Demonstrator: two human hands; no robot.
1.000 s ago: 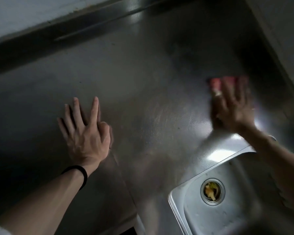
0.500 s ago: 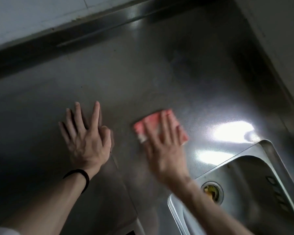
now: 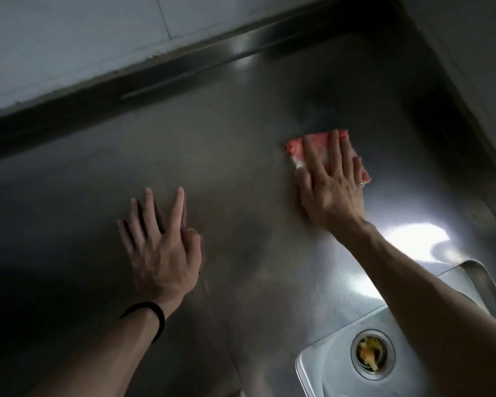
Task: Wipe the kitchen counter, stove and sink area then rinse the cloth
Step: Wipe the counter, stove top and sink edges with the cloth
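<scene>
The left hand (image 3: 161,247) lies flat on the gray metal counter (image 3: 235,133). Its fingers (image 3: 149,209) are straight and spread wide, and they hold nothing. A black band (image 3: 155,313) is on that wrist. To the right and farther away, the pink cloth (image 3: 295,147) lies flat on the counter under the right hand (image 3: 330,193). That hand's fingers (image 3: 312,156) are straight and a little apart, pressing down on the cloth, which shows between them and on both sides. Near and to the right is the sink (image 3: 307,365), with food bits in its drain (image 3: 372,353).
</scene>
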